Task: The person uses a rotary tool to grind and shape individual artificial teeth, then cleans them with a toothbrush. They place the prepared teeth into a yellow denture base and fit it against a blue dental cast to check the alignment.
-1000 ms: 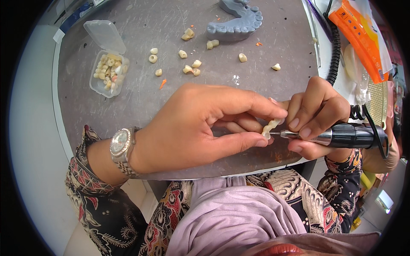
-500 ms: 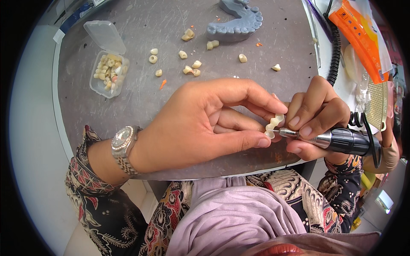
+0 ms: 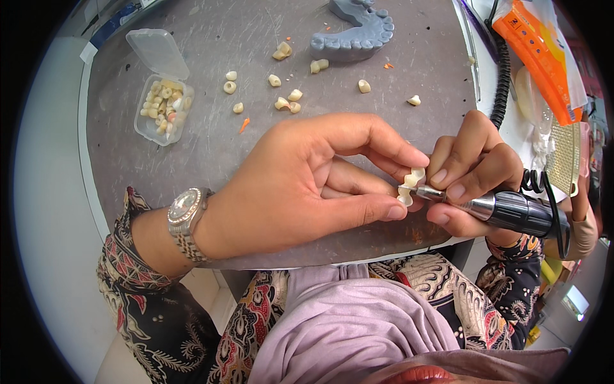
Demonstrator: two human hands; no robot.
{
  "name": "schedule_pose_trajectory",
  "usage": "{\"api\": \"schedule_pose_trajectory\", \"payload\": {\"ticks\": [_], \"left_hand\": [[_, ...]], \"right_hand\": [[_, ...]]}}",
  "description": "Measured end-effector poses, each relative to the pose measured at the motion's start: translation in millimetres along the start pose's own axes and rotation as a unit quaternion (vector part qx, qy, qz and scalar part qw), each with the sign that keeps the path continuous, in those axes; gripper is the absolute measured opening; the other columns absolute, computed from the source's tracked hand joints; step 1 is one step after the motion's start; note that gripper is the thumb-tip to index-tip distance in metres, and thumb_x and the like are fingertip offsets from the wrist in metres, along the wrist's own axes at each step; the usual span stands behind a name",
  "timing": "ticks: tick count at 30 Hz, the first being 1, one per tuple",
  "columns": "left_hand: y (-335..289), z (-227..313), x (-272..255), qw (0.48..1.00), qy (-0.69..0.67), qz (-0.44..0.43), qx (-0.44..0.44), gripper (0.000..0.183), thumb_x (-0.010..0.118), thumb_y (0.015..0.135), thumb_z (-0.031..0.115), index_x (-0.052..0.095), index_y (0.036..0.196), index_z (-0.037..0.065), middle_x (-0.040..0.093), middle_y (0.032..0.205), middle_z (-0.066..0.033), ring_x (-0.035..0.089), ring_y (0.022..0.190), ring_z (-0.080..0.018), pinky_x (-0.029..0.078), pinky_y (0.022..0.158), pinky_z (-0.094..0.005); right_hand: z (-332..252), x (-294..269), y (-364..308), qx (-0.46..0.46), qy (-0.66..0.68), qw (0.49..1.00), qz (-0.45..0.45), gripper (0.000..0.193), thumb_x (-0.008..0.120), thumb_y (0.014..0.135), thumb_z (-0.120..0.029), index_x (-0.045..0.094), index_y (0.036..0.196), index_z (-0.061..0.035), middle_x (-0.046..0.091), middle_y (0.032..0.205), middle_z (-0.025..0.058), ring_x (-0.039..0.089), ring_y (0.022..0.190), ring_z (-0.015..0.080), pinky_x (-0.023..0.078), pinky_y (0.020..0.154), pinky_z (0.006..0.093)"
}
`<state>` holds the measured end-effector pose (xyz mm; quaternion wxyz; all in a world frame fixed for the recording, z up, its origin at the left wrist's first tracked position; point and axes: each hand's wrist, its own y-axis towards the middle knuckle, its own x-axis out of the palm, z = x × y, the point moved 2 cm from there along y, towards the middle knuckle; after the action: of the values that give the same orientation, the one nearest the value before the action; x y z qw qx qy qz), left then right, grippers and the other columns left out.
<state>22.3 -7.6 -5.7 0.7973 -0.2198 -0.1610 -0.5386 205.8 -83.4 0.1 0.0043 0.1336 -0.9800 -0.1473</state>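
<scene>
The grey tooth model (image 3: 352, 38) stands on the table (image 3: 211, 38), and the strip of joined teeth (image 3: 411, 180) is nearer to the person than this model and a little to its right, held up in the left hand (image 3: 288, 185). The thumb and forefinger of this hand are closed on the two ends of the strip, probably so that its middle is left open for the drill. The right hand (image 3: 480, 166) is clamped around the metal front of the drill (image 3: 521, 211), close to the working end, which seems to give a finer control, as with a pencil. The drill's tip is at the strip's side; if it really touches, I cannot tell. The two hands come very near each other, perhaps so that one steadies the other. Loose teeth (image 3: 274, 80) lie mostly to the left of the model, in easy reach. The plastic box (image 3: 148, 133), well to the left of the model, has its lid up, so its teeth are accessible.
</scene>
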Motion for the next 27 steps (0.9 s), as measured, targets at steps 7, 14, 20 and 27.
{"api": "schedule_pose_trajectory", "payload": {"ticks": [7, 14, 20, 27], "left_hand": [[0.3, -0.7, 0.6, 1.0, -0.001, 0.007, 0.002, 0.037, 0.059, 0.079, -0.013, 0.046, 0.113, -0.008, 0.049, 0.12, -0.0192, 0.059, 0.102, -0.021, 0.051, 0.089, -0.0254], [1.1, 0.2, 1.3, 1.0, -0.001, 0.001, 0.003, 0.036, 0.059, 0.079, -0.013, 0.046, 0.112, -0.008, 0.049, 0.12, -0.0189, 0.06, 0.101, -0.0202, 0.051, 0.089, -0.025], [1.1, 0.0, 1.5, 1.0, -0.002, 0.004, 0.001, 0.036, 0.059, 0.079, -0.013, 0.046, 0.112, -0.008, 0.049, 0.12, -0.0187, 0.06, 0.101, -0.0204, 0.051, 0.089, -0.0248], [1.7, -0.6, 2.0, 1.0, 0.002, 0.013, 0.006, 0.036, 0.059, 0.079, -0.013, 0.046, 0.112, -0.008, 0.049, 0.12, -0.0191, 0.06, 0.101, -0.0205, 0.051, 0.089, -0.0249]], "right_hand": [[0.4, 0.0, -0.6, 0.002, 0.0, 1.0, -0.002, 0.029, 0.074, 0.067, 0.006, 0.052, 0.08, -0.0081, 0.049, 0.089, 0.008, 0.057, 0.075, 0.0146, 0.055, 0.07, 0.0278], [0.0, -0.5, -2.2, 0.004, 0.0, 1.0, -0.003, 0.03, 0.075, 0.068, 0.004, 0.052, 0.082, -0.009, 0.049, 0.089, 0.0082, 0.057, 0.074, 0.0142, 0.054, 0.068, 0.0271], [0.6, -1.3, -1.4, 0.006, 0.001, 1.0, -0.016, 0.03, 0.075, 0.068, 0.004, 0.051, 0.082, -0.009, 0.049, 0.089, 0.0081, 0.057, 0.074, 0.0141, 0.054, 0.067, 0.0269], [0.3, -1.0, -1.2, 0.008, 0.001, 1.0, -0.012, 0.03, 0.074, 0.069, 0.003, 0.051, 0.082, -0.0092, 0.048, 0.088, 0.008, 0.057, 0.074, 0.0138, 0.056, 0.069, 0.0284]]}}
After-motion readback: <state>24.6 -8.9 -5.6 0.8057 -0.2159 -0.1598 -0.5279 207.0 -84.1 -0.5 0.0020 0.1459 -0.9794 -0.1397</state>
